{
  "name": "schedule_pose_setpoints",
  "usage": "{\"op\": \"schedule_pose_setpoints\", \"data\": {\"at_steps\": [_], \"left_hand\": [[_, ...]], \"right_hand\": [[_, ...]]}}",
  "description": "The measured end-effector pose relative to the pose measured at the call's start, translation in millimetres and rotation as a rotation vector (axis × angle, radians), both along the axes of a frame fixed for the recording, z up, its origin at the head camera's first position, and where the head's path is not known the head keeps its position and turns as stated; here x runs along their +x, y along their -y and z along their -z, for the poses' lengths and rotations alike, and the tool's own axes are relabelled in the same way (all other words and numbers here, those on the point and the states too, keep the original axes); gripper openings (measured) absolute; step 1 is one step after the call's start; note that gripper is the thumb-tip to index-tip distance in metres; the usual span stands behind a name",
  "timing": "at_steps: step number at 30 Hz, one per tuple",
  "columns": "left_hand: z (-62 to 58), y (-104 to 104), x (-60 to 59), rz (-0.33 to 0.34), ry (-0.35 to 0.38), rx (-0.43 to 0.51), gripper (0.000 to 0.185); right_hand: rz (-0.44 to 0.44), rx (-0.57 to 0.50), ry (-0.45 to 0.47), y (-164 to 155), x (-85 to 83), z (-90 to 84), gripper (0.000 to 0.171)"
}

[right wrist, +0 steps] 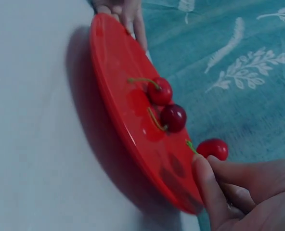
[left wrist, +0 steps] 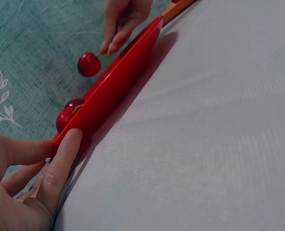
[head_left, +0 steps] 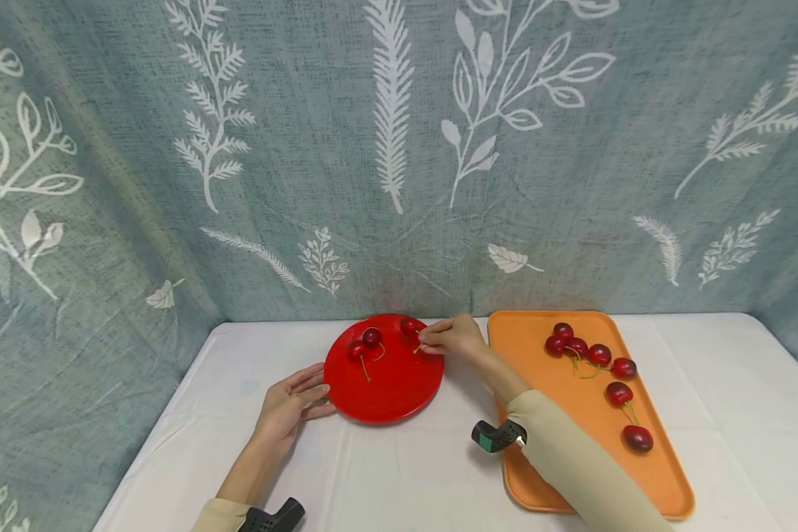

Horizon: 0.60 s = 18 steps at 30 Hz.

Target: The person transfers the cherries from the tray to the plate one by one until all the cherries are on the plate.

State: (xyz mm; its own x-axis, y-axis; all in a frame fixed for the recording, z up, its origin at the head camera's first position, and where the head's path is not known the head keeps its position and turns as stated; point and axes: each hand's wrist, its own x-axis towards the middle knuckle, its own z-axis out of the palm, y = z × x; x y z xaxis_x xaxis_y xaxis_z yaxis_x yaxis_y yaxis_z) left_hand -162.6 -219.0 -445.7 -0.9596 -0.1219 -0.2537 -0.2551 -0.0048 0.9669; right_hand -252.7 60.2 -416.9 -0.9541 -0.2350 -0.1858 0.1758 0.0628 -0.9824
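On the white table (head_left: 399, 473), the left hand (head_left: 291, 408) is lying flat with its fingers straight, the fingertips (left wrist: 71, 139) pressing against the left rim of the red plate (head_left: 386, 388) and gripping nothing. The plate is sitting near the table's back edge, a little left of the middle. Two cherries (head_left: 365, 344) are lying side by side on the plate's back left part, their stems trailing toward the front. Over the plate's back right rim, the right hand (head_left: 451, 338) is pinching the green stem of a third cherry (head_left: 410, 326), its thumb and fingers closing on the stem; in the left wrist view this cherry (left wrist: 89, 64) is hanging just above the plate's surface, not touching it. Just beside the plate, on the right, the orange tray (head_left: 539, 384) is reaching from the back edge toward the front edge, and seven more cherries (head_left: 598, 355) are lying in a loose line along its right half.
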Motion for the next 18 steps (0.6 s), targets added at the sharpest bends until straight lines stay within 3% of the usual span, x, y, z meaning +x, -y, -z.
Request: {"op": "schedule_pose_setpoints", "data": {"at_steps": [5, 12, 18], "left_hand": [[-2.1, 0.5, 0.7, 0.000, 0.000, 0.009, 0.047], [-0.4, 0.7, -0.9, -0.001, 0.003, 0.001, 0.047], [-0.3, 0.0, -0.3, -0.003, -0.002, -0.003, 0.047]], "right_hand": [[0.043, 0.015, 0.011, 21.1, 1.1, 3.9, 0.020], [0.131, 0.153, -0.109, 42.2, 7.4, 8.6, 0.011], [0.154, 0.201, -0.158, 48.4, 5.9, 9.1, 0.008]]}}
